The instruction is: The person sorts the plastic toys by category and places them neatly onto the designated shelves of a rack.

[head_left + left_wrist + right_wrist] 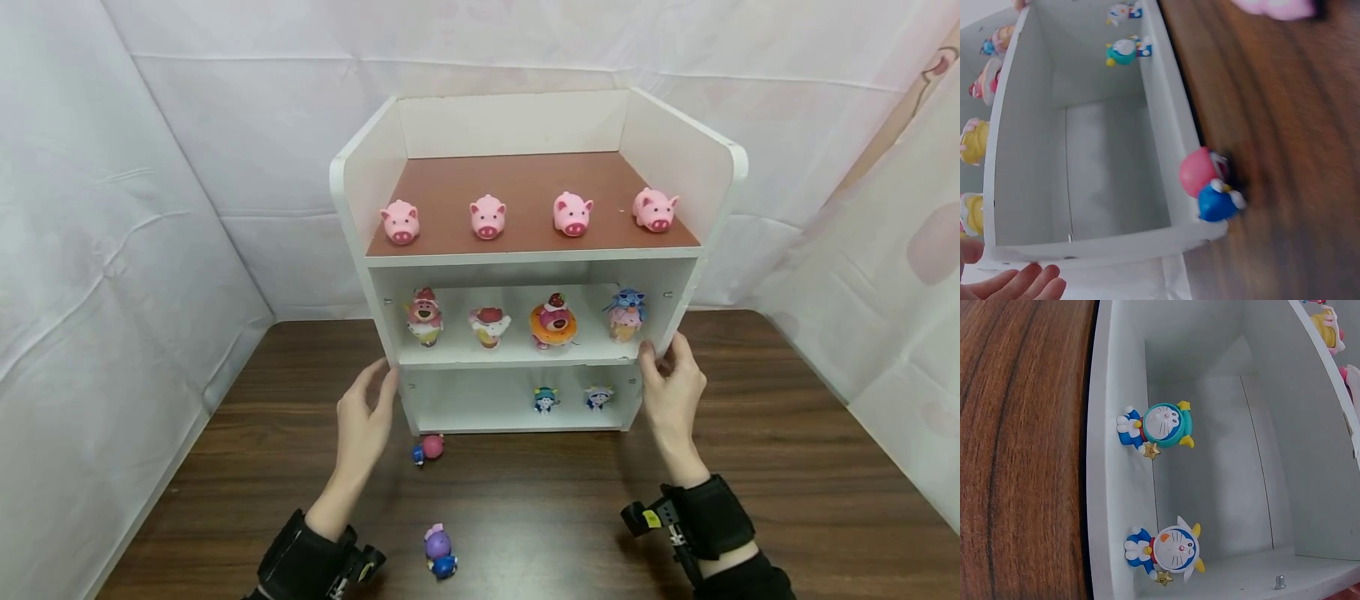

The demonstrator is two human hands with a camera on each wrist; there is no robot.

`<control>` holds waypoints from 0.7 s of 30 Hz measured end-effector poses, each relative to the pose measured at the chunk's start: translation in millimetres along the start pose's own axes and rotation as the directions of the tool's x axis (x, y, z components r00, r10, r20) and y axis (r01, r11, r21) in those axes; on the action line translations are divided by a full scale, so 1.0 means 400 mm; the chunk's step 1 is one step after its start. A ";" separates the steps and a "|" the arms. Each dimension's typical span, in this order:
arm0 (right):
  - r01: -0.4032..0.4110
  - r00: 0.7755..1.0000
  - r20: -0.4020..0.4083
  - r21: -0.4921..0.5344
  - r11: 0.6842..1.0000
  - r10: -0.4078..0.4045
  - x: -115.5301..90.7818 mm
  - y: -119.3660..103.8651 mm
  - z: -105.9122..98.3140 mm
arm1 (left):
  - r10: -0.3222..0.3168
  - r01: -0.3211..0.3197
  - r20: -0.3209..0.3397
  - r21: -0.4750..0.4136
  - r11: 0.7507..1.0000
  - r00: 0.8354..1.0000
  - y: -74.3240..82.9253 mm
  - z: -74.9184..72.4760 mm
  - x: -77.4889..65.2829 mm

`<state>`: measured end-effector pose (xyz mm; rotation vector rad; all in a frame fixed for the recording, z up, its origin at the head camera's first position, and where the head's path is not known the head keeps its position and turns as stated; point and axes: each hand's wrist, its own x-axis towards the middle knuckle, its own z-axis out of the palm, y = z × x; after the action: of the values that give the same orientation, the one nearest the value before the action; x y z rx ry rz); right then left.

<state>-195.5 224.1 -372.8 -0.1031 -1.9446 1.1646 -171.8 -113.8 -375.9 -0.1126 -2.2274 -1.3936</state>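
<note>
A small white shelf unit [517, 257] with a brown top board stands between my hands. At its left side panel, my left hand [365, 421] holds the edge between thumb and fingers. My right hand [672, 392] grips the right side panel, thumb at the front edge and fingers outside. The bottom level bears a teal-hooded figurine [1163, 425] and a white-hooded figurine [1175, 549] on its right half. On the table, a pink-headed figurine [1200, 174] with a blue body lies against the unit's lower left corner. A purple-headed figurine [438, 546] lies nearer to me.
Several pink pig figures [488, 217] stand in a row on the top board. The middle level holds several dessert-like figurines [553, 323]. White cloth [135, 208] hangs behind and at both sides of the brown wooden table [540, 517].
</note>
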 end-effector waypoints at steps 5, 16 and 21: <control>0.002 1.000 -0.003 0.004 1.000 -0.002 0.000 -0.001 -0.001 | 0.030 -0.033 0.029 0.105 0.994 0.999 -0.018 -0.024 -0.031; 0.001 1.000 -0.004 0.009 1.000 -0.001 -0.001 0.001 -0.001 | 0.053 -0.109 0.258 0.210 0.972 0.965 -0.022 -0.060 -0.114; -0.007 1.000 -0.010 0.010 1.000 0.007 0.000 0.000 -0.002 | -0.029 -0.078 0.379 0.264 0.961 0.925 -0.017 -0.060 -0.150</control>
<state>-195.0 224.6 -372.8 -0.1103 -1.9306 1.1761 -112.9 -126.1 -400.7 -0.3394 -2.7057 -1.1035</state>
